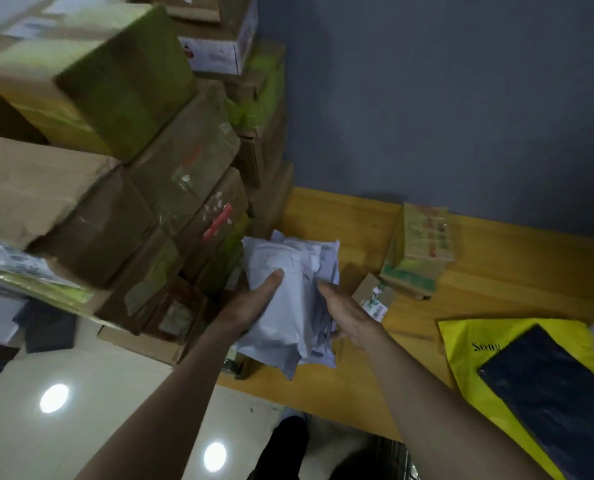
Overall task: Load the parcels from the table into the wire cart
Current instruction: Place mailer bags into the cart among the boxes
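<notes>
A bundle of pale grey plastic mailer parcels (294, 296) is held between both hands above the wooden table (340, 220). My left hand (250, 306) grips its left side, thumb lying across the top. My right hand (349, 318) grips the right side with the thumb on top and the fingers underneath. More parcels lie on the table: a yellow mailer (468, 344) with a dark blue flat parcel (552, 382) on it, a small cardboard box (375, 294) and a taped green-brown box (420, 247). Dark wire bars of the cart (397, 459) show at the bottom edge.
A tall stack of brown cardboard boxes (133, 174) rises at the left, close to my left hand. A grey-blue wall (444, 98) stands behind the table. Glossy pale floor (81, 410) lies below left, with my dark trouser leg (285, 445) near the table edge.
</notes>
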